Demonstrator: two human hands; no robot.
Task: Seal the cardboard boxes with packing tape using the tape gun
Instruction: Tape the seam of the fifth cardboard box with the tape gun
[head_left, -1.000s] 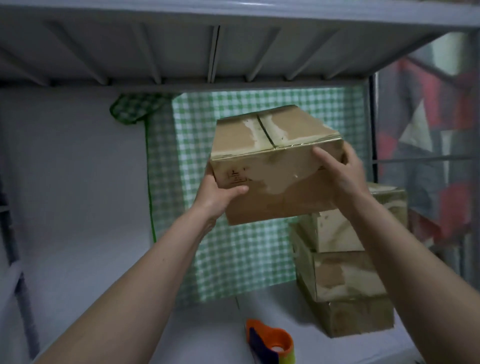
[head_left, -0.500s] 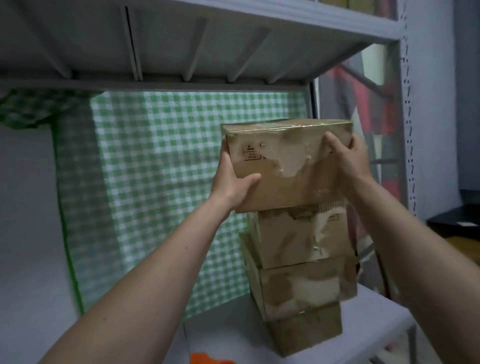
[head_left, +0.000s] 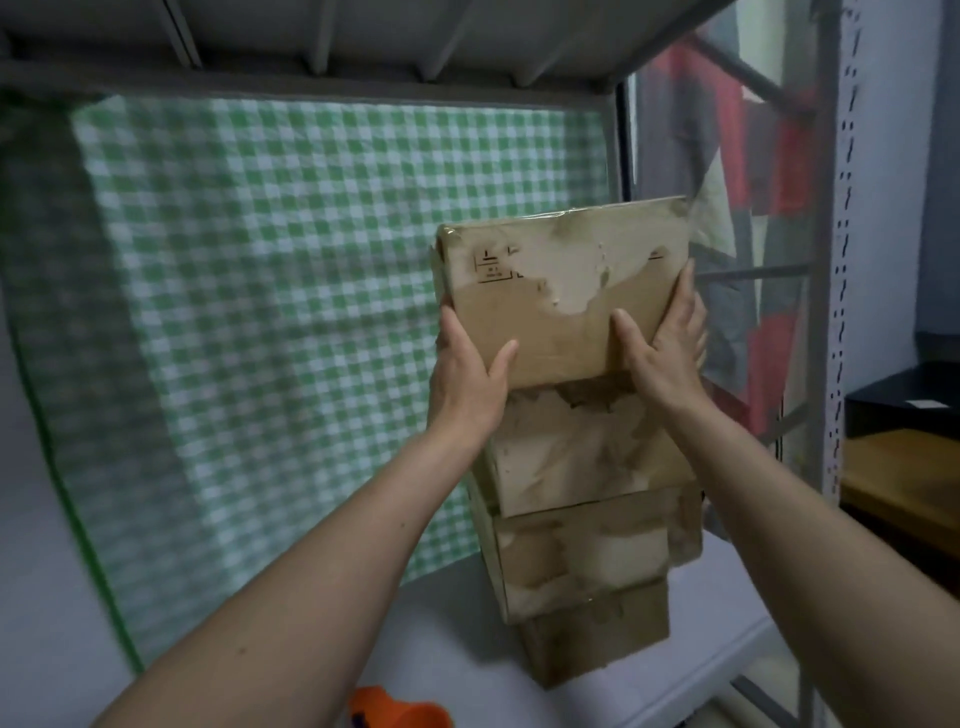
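The box (head_left: 563, 291) has travelled from open air at shelf centre across to the stack (head_left: 587, 519) at the 3 o'clock side of the shelf (head_left: 441, 623). It is now at the top of that stack, tilted slightly, with its lower edge at or just above the box beneath; whether it rests fully cannot be told. This indicates that this box is finished and is being stored, so the next unit would need to be taken up.

Grip state: the left hand (head_left: 467, 374) clasps the box at its 8 o'clock corner, thumb on the front face, fingers behind. The right hand (head_left: 662, 353) clasps the 4 o'clock corner, thumb on the front, fingers along the side. Both hold the box firmly.

Count:
- Boxes: four in view, one in the hands and three stacked below it.
- Tape gun (head_left: 397, 709): one, orange, lying on the shelf at 6 o'clock, only partly in view and untouched.
- Hands: two, both occupied.

A green checked cloth (head_left: 311, 312) hangs behind.
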